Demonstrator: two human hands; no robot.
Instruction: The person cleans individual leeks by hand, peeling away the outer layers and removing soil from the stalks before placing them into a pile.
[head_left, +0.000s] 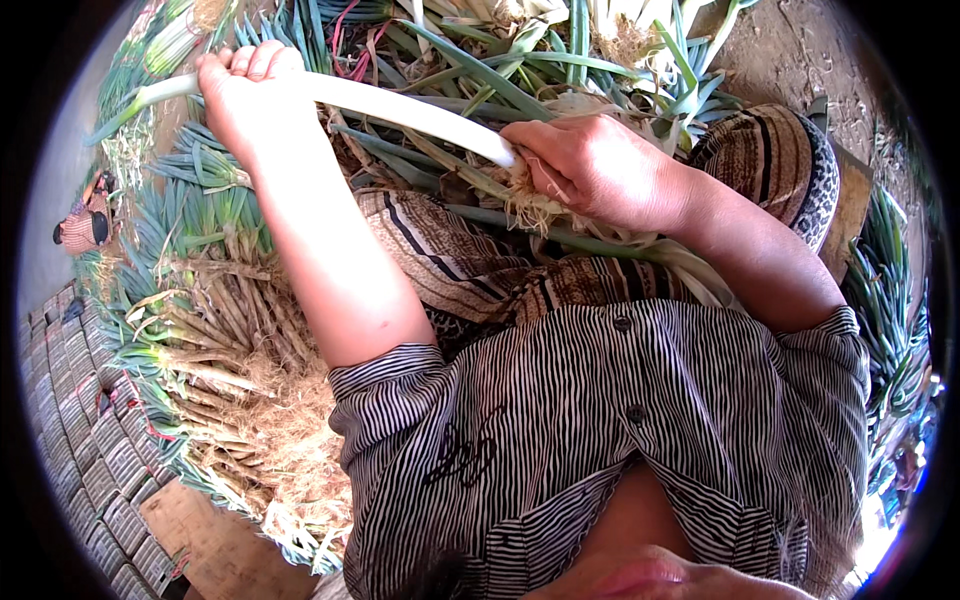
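Observation:
A long welsh onion (420, 116) stretches across in front of me, its peeled white shaft bowed slightly upward. My left hand (255, 79) is closed around its upper part, with the green leaf end poking out to the left. At the other end, my right hand (592, 172) grips the onion near its base. Stringy roots (534, 210) hang just below those fingers, and the fingers partly hide the base. Loose green leaves and pale stripped skins (675, 259) lie under the right hand and over my patterned trousers (442, 240).
Unpeeled onions with dry brown roots (277, 442) are heaped at my left. White-stemmed onions (630, 37) lie ahead, near pink ties (360, 45). More green leaves (885, 292) are at my right. A wooden board (217, 540) rests on paving (82, 420). Another person (86, 221) is far left.

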